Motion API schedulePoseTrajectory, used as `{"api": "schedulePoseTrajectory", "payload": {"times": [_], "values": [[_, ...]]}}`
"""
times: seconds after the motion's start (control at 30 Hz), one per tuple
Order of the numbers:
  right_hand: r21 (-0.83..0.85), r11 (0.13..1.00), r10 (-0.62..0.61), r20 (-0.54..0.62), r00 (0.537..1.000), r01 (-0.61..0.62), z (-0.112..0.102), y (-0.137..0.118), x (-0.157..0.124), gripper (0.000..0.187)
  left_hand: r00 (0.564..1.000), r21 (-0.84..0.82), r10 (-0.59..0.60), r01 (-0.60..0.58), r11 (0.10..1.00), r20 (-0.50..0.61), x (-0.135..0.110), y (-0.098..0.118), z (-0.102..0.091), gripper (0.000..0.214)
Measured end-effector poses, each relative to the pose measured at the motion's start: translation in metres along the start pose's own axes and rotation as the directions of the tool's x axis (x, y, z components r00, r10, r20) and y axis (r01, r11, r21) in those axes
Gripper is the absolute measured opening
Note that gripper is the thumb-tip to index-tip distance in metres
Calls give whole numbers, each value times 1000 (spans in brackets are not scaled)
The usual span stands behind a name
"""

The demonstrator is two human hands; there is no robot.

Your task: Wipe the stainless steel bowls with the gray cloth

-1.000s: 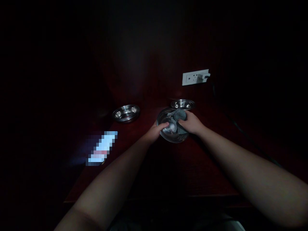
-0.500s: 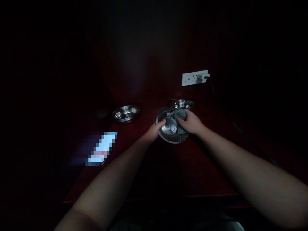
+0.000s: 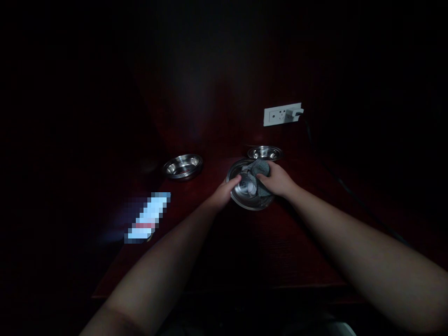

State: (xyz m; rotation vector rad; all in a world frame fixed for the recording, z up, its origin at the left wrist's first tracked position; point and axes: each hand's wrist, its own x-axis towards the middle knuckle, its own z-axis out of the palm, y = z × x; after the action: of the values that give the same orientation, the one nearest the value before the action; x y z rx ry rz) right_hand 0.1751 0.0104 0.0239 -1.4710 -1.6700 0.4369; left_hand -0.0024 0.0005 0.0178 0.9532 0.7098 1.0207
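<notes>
A shiny metal bowl is held above the dark red table, its inside facing me. My left hand grips the bowl's left rim, thumb inside and fingers hidden behind it. A grey-green cloth is bunched in my right hand, which presses it against the right side of the bowl's inside. Just behind the held bowl sits another metal bowl. Farther left, metal bowls appear stacked, though how many I cannot tell.
A lit, blurred-out screen lies at the left of the table. On the back wall is a white socket plate with a plug in it. Its dark cable runs down the right side. The surroundings are very dark.
The cloth and my right hand have shifted very slightly in the bowl. Both hands keep their hold, and the other things stay in place.
</notes>
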Motion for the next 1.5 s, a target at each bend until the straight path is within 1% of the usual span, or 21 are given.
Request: {"api": "schedulePoseTrajectory", "payload": {"times": [0.27, 0.6, 0.93, 1.07, 1.3, 1.5], "values": [[-6, 1000, 12, 5, 1000, -12, -1, -1, 0, 38, 1000, 26, -1, 1, 1000, -10, 0, 0, -2, 45], [23, 999, 23, 21, 1000, -23, -1, 0, 0, 38, 1000, 25, 11, -11, 1000, -1, -2, 1, 1, 47], [37, 999, 33, 30, 999, -34, 0, 0, 0, 37, 1000, 26, 11, -10, 1000, -19, -2, 1, 1, 44], [42, 999, 30, 32, 999, -32, -1, -1, 0, 36, 1000, 22, 15, -15, 1000, -8, -3, 2, 2, 42], [65, 998, 24, 38, 999, -26, 0, 1, -1, 35, 999, 24, 27, -27, 999, -27, -5, 3, 4, 36], [55, 998, 33, 38, 999, -35, 0, 2, 0, 37, 999, 24, 21, -20, 1000, -32, -5, 2, 4, 36]]}}
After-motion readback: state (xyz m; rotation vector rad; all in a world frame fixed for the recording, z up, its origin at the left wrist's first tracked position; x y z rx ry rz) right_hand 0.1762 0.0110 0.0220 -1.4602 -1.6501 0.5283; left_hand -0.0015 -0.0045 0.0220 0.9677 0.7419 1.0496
